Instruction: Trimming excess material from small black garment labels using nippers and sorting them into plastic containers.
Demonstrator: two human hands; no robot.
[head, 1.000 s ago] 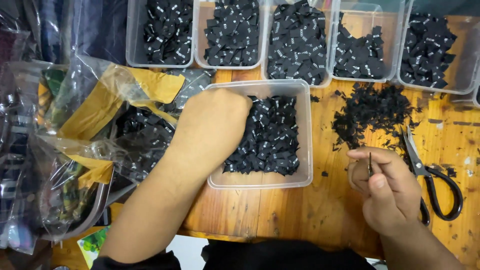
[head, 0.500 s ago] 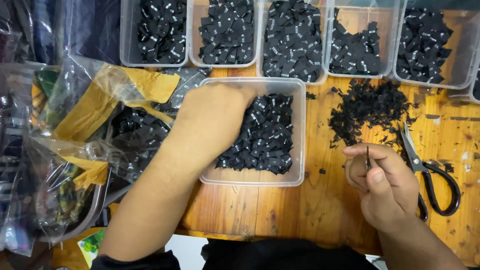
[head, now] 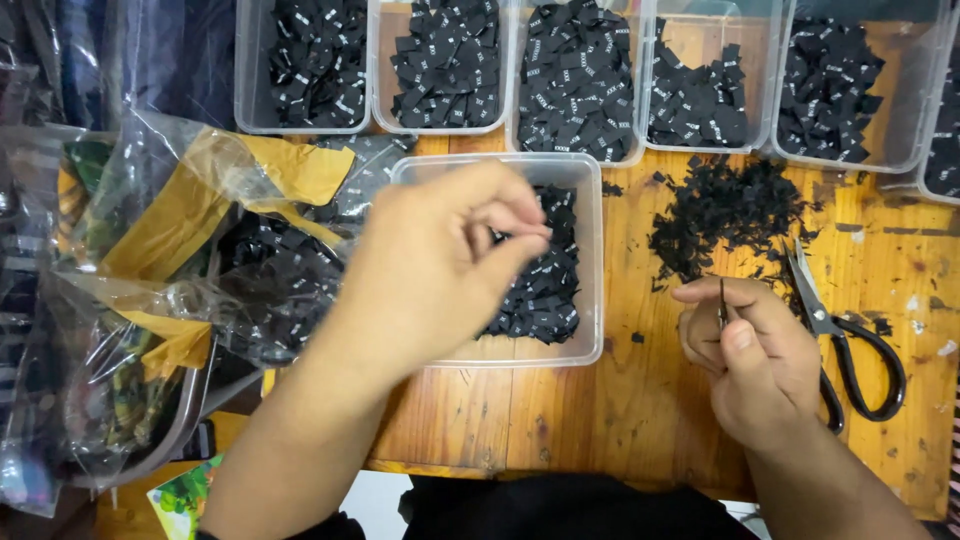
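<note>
My left hand (head: 440, 265) hovers over a clear plastic tub (head: 592, 300) half full of small black woven labels (head: 545, 290). Its thumb and forefinger are pinched together and blurred, with a dark sliver like one of the black labels between them. My right hand (head: 755, 355) rests on the wooden table (head: 650, 410) to the right of the tub. It grips a thin stack of black labels (head: 722, 298) edge-on between thumb and fingers.
Black-handled scissors (head: 845, 345) lie just right of my right hand, below a pile of black scraps (head: 730, 205). Several clear tubs of black labels (head: 575, 85) line the back edge. Crumpled plastic bags (head: 150, 300) with yellow tape and more labels fill the left side.
My left hand has come up out of the tub's labels and turned, its fingers now pinched together above the tub. My right hand has kept its stack and barely moved.
</note>
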